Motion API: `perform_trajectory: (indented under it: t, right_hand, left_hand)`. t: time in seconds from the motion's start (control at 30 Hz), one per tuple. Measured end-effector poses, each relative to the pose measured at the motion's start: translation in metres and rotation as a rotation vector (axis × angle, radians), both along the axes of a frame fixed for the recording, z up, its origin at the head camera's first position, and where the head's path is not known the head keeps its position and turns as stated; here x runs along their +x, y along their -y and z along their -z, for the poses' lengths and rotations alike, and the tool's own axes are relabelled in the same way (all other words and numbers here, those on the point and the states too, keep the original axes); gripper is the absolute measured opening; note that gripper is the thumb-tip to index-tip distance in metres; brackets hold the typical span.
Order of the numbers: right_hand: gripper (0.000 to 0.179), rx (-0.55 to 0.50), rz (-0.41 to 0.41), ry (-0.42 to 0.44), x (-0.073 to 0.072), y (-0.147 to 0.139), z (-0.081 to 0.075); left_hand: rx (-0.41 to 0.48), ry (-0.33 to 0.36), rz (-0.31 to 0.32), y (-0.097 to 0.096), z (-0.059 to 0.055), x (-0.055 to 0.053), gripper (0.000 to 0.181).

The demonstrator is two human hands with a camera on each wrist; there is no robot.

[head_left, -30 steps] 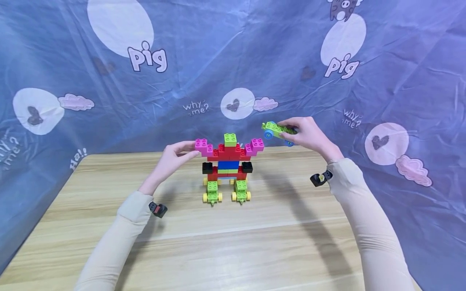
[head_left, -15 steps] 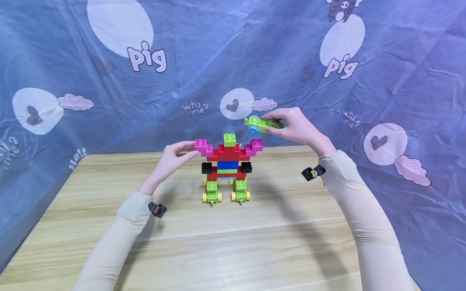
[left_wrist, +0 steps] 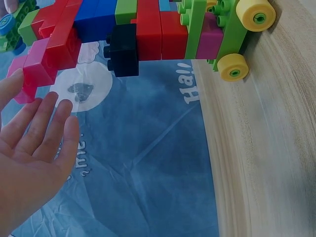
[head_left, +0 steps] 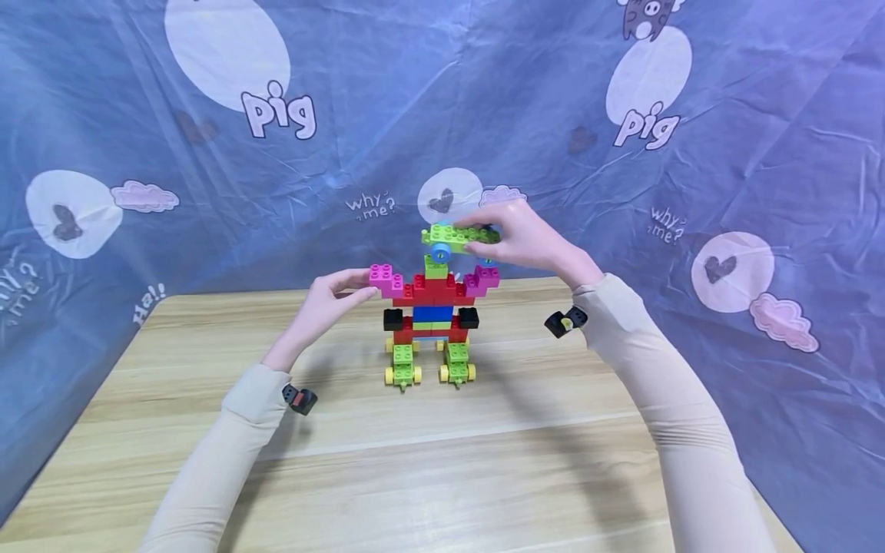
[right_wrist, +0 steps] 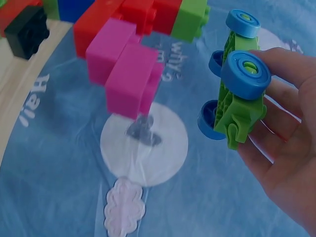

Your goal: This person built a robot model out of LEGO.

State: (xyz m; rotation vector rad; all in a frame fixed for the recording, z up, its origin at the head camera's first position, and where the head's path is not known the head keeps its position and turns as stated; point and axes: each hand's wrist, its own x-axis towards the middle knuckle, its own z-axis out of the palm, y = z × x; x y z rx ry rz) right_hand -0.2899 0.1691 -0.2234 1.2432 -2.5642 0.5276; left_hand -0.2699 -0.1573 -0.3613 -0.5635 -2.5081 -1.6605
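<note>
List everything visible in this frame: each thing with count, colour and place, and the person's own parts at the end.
block figure: one, red, pink, blue, black and green bricks on yellow wheels, standing at the far middle of the table.
wheeled block: one, green with blue wheels, held just above the figure's top green brick.
table: one, light wood, fills the lower frame.
backdrop sheet: one, blue with white ovals, pink clouds and "pig" lettering, behind and beside the table.
wrist cameras: two, black, one on each sleeve.
sleeves: two, beige.
left hand: fingers straight, touching the figure's pink left arm.
right hand: grips the wheeled block.
</note>
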Motion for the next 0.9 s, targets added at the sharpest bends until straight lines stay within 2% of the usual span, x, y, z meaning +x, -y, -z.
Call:
perform_trajectory:
  t: [0.33,0.9]
  right_hand:
    - [0.036,0.043,-0.063,0.032,-0.002,0.023,0.006]
    - [0.035,0.049,-0.095,0.059,-0.003,0.031,0.014]
  left_hand:
    - [0.005,0.017,0.000,0.000,-0.002,-0.001,0.048]
    - [0.012,0.011,0.004,-0.001,-0.001,-0.002,0.048]
